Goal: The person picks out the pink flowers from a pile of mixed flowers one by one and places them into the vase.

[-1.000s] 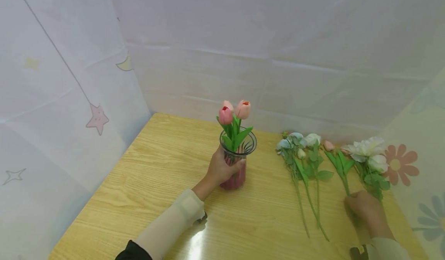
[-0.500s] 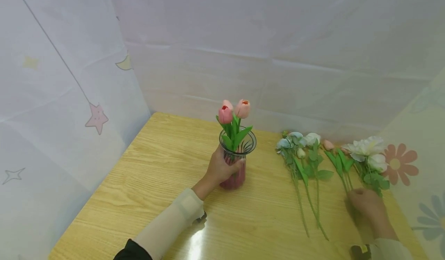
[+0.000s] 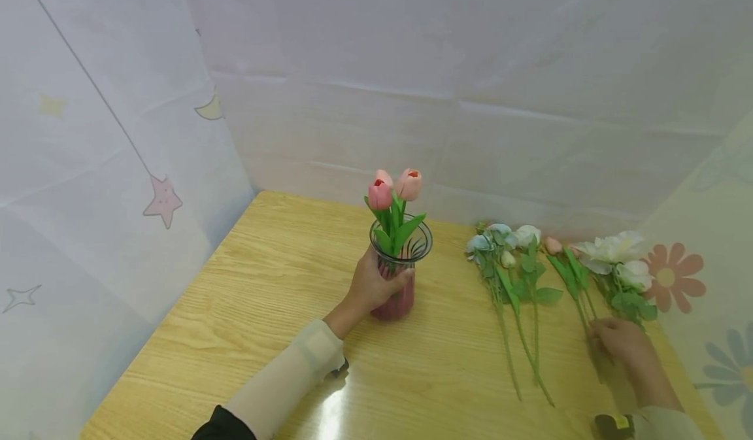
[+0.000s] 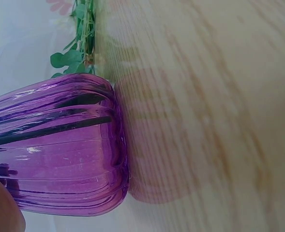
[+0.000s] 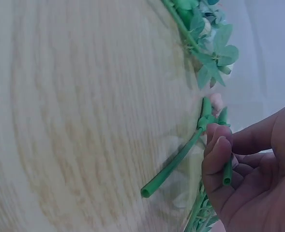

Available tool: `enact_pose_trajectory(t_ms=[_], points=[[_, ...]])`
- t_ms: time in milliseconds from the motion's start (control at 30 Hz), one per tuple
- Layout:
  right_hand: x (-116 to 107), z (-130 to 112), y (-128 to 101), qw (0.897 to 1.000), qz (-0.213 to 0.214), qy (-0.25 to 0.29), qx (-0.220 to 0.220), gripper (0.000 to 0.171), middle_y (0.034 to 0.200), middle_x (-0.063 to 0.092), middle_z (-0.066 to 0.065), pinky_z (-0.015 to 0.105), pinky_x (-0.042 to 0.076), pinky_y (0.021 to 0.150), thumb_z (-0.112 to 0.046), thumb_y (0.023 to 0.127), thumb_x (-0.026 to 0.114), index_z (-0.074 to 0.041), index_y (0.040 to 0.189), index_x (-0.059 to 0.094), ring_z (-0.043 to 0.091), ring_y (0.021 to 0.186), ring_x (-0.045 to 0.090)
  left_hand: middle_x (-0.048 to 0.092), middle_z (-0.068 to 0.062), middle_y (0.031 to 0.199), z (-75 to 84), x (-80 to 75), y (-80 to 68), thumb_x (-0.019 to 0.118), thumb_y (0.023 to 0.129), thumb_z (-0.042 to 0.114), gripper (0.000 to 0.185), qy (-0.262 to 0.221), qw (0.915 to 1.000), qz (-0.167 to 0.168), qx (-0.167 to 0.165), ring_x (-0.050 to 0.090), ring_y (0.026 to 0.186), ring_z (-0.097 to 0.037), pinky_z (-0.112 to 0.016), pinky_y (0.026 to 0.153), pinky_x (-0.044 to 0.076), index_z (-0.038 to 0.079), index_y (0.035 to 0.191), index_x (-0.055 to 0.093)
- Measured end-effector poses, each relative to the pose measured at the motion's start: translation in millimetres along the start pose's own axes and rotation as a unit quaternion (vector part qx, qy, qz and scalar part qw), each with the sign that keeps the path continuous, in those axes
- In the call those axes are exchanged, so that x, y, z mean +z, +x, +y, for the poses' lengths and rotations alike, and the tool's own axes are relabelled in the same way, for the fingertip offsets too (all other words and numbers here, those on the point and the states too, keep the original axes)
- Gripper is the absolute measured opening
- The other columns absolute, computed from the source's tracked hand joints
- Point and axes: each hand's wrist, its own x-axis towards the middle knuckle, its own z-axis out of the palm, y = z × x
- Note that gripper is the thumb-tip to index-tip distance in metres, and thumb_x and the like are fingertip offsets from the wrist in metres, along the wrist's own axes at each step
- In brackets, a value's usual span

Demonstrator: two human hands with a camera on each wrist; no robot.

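Observation:
My left hand (image 3: 372,286) grips a ribbed glass vase (image 3: 395,306), its thumb across the front. Three pink tulips (image 3: 380,195) with green leaves stand in the vase; up close in the left wrist view the vase (image 4: 69,164) looks purple, with dark stems inside. At the far right, my right hand (image 3: 623,342) is at the stems of two pale pink tulips (image 3: 553,246) lying on the table. The right wrist view shows thumb and fingertips pinching one green tulip stem (image 5: 227,176), its hollow end below the fingers. A second stem (image 5: 169,171) lies beside it.
Blue and white flowers (image 3: 500,234) with long stems lie left of the tulips. Large white blooms (image 3: 614,247) with leaves lie to the right, by the printed side cloth (image 3: 718,218). A pale cloth (image 3: 459,133) hangs behind the wooden table (image 3: 282,257).
My right hand has shifted slightly right along the stems, and the two tulip stems now show apart, one left of the hand. My left hand and the vase have stayed in place.

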Motion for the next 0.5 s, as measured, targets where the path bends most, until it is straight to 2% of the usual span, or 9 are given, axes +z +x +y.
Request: enact_pose_trajectory(t_ms=[100, 233, 500], points=[[1, -1, -2, 0.999, -0.006, 0.047, -0.002, 0.054, 0.087, 0.07, -0.002, 0.03, 0.054, 0.068, -0.028, 0.109, 0.038, 0.02, 0.128, 0.052, 0.011, 0.076, 0.064, 0.06, -0.023, 0.134, 0.1, 0.5, 0.1, 0.074, 0.085, 0.011, 0.066, 0.0, 1.0, 0.0, -0.001, 0.059, 0.126, -0.035, -0.047, 0.11, 0.047, -0.003, 0.14, 0.041], [2, -5, -6, 0.996, -0.008, 0.086, -0.008, 0.054, 0.093, 0.071, -0.004, 0.026, 0.059, 0.07, -0.021, 0.109, 0.036, 0.024, 0.139, 0.037, 0.007, 0.077, 0.065, 0.06, -0.023, 0.135, 1.1, 1.1, 0.2, 0.074, 0.085, 0.009, 0.067, 0.003, 1.0, 0.002, -0.003, 0.059, 0.127, -0.035, -0.046, 0.11, 0.047, -0.004, 0.141, 0.04], [2, -13, -14, 0.996, -0.008, 0.093, -0.01, 0.057, 0.102, 0.071, 0.0, 0.026, 0.059, 0.071, -0.023, 0.11, 0.035, 0.022, 0.143, 0.031, 0.006, 0.079, 0.066, 0.061, -0.025, 0.132, 3.1, 1.5, 0.3, 0.074, 0.084, 0.008, 0.066, 0.006, 1.0, 0.006, -0.002, 0.06, 0.124, -0.037, -0.047, 0.11, 0.047, -0.006, 0.139, 0.041]])
